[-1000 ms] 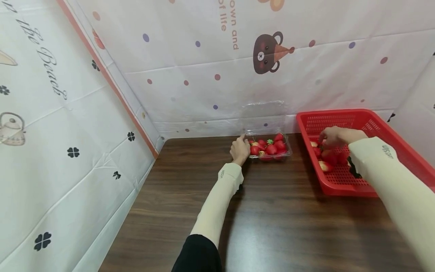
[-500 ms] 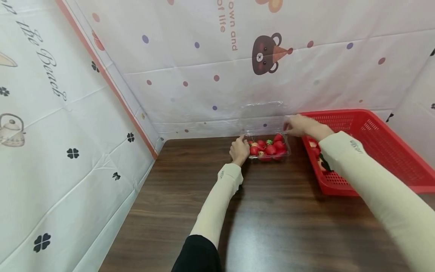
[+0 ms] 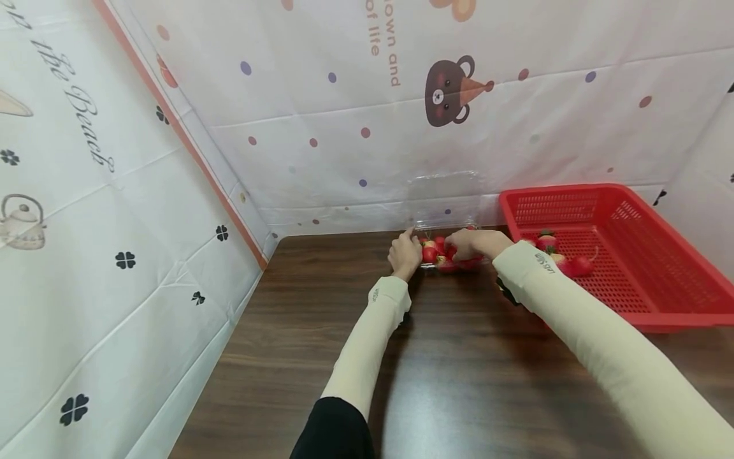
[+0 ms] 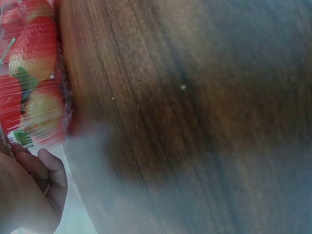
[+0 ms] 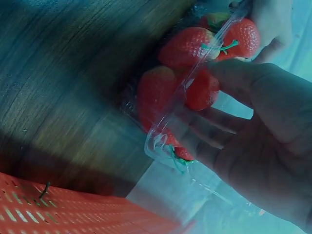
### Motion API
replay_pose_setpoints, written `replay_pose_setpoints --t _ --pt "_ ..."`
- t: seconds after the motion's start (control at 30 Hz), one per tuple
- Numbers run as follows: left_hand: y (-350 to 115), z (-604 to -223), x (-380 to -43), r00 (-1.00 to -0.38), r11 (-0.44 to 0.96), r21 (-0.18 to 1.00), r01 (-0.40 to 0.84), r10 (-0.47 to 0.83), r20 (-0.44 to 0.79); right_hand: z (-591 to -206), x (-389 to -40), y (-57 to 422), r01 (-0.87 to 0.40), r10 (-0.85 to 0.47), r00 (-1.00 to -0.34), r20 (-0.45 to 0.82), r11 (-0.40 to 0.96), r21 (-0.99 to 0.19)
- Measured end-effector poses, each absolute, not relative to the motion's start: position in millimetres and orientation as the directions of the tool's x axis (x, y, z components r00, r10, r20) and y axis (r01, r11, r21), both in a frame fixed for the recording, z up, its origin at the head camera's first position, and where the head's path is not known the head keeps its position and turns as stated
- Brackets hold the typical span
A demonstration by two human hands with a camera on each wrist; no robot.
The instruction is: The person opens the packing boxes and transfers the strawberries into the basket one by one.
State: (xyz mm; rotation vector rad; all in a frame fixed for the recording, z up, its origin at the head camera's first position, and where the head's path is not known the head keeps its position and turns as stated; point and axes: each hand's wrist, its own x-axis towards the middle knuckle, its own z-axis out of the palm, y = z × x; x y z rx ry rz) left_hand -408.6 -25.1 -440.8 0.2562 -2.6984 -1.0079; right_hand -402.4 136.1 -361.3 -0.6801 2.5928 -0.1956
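A clear plastic clamshell box [image 5: 157,139] full of red strawberries [image 3: 429,254] stands at the table's back edge, its lid [image 3: 444,191] raised against the wall cloth. My left hand [image 3: 404,254] grips the box at its left end, fingers curled at the rim; in the left wrist view some of that hand [image 4: 41,187] shows beside the fruit. Over the right part of the box, my right hand [image 3: 473,244] pinches a strawberry [image 5: 202,90] between thumb and fingers, among the others inside. In the head view this hand hides part of the fruit.
To the right stands a red perforated plastic basket [image 3: 676,255], with several strawberries [image 3: 580,266] at its left side. Both stand on a dark wood-grain table [image 3: 459,370]. A printed white cloth [image 3: 321,172] rises behind the table, and another [image 3: 143,306] lines the left side.
My right hand has left the red basket and moved left to the clamshell box, bringing a strawberry in among the others. The left hand has stayed at the box's left end.
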Motion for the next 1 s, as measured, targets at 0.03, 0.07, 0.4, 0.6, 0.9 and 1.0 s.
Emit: replay_pose_setpoints --t 0.03,0.07,0.4,0.6,0.9,1.0 --pt "-25.2 -440.6 -408.4 -0.953 0.744 0.664 -0.075 -0.25 0.172 -357.7 -398.4 134.8 -0.433 -0.497 -0.779 -0.382 0.867 -0.245" --pt "-25.3 -440.4 -408.5 -0.952 0.743 0.665 -0.074 -0.251 0.175 -354.1 -394.9 133.7 -0.433 -0.495 -0.782 -0.378 0.868 -0.243" --pt "-25.3 -439.3 -410.5 -0.952 0.746 0.662 -0.07 -0.249 0.179 -349.3 -393.3 135.2 -0.489 -0.533 -0.793 -0.295 0.845 -0.214" --pt "-26.0 -444.9 -408.2 -0.953 0.755 0.652 -0.073 -0.245 0.177 -335.3 -394.3 147.4 -0.506 -0.563 -0.797 -0.218 0.82 -0.267" --pt "-25.8 -446.0 -408.0 -0.951 0.759 0.648 -0.067 -0.246 0.19 -292.3 -390.6 200.3 -0.552 -0.562 -0.827 0.001 0.812 -0.191" --pt "-25.8 -444.6 -408.1 -0.952 0.762 0.644 -0.07 -0.244 0.186 -283.8 -392.3 226.4 -0.526 -0.531 -0.847 0.023 0.834 -0.168"
